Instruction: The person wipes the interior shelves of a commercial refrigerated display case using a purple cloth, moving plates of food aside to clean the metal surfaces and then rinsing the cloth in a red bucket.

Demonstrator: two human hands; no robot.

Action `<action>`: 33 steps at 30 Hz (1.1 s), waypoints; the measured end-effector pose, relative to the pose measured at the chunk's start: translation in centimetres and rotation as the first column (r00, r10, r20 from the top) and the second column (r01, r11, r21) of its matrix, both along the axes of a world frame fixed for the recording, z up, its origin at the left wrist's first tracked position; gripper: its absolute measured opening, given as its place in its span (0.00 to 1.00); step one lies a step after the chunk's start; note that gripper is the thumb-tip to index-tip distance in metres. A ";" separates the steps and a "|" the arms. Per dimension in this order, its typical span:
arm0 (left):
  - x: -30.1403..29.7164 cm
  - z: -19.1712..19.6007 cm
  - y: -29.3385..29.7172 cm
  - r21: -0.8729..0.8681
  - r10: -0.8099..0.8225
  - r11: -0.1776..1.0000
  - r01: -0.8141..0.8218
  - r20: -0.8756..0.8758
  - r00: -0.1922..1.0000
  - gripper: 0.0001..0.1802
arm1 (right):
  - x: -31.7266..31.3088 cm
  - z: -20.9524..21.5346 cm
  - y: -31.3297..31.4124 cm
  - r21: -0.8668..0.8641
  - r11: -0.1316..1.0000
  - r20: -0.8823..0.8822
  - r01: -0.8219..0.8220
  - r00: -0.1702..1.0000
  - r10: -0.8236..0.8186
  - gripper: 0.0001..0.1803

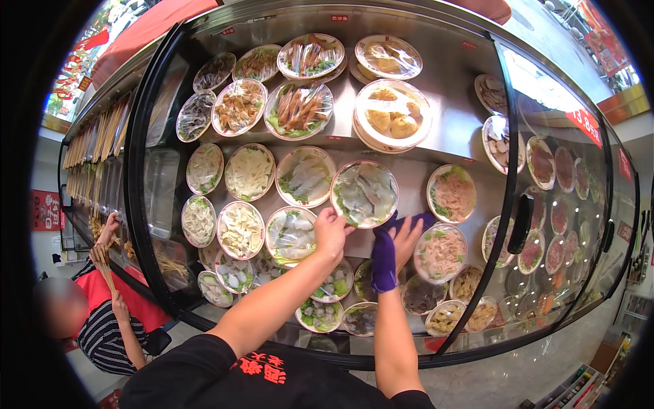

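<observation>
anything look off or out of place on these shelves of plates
One thing: the wrapped plate of pale slices in the left hand is tipped up off its shelf, leaving a bare steel patch there. The right hand presses a purple cloth just below it. The other plates sit in even rows, with no spills.

Round film-wrapped plate (364, 193) w/ pale slices, tilted on steel shelf; purple cloth (383, 255) just below.

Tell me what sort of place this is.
Probably a self-serve food shop or hot-pot restaurant. A tiered steel display case holds film-wrapped plates; the left hand grips one plate, the right hand holds a purple cloth. Another person picks skewers.
</observation>
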State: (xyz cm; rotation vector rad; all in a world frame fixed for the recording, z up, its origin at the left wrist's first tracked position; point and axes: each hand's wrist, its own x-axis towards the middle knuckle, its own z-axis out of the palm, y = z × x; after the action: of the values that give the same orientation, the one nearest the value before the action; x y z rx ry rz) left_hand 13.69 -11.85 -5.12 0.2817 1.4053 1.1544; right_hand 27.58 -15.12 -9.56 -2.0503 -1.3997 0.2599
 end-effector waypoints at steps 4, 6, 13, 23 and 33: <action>-4.9 6.0 -2.6 0.047 -0.120 0.992 0.118 0.047 0.992 0.14 | -0.1 0.5 3.8 -0.060 0.998 0.311 0.007 0.950 0.012 0.29; -8.3 8.0 -4.6 0.047 -0.136 0.990 0.135 0.020 0.990 0.13 | -1.2 1.0 5.3 -0.050 0.998 0.303 -0.043 0.951 0.056 0.30; -17.2 10.5 -11.1 0.024 -0.132 0.990 0.136 -0.110 0.985 0.12 | -3.0 1.0 6.6 0.101 0.848 0.196 -0.521 0.846 0.496 0.24; -19.0 0.2 -22.1 -0.214 -0.679 0.724 0.656 -0.058 0.732 0.12 | -4.6 0.1 -0.2 0.185 0.740 0.148 -0.647 0.763 0.630 0.17; -12.9 -5.4 -22.8 -0.202 -0.822 0.442 0.874 -0.481 0.304 0.11 | -3.7 4.9 -7.6 -0.033 0.998 -0.510 -0.054 0.859 0.030 0.13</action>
State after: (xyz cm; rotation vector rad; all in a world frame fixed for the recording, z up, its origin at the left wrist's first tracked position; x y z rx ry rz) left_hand 0.80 -34.62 -10.49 1.3545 1.3144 0.1883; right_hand 23.85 -22.74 -4.70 -1.8008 -1.1085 0.8002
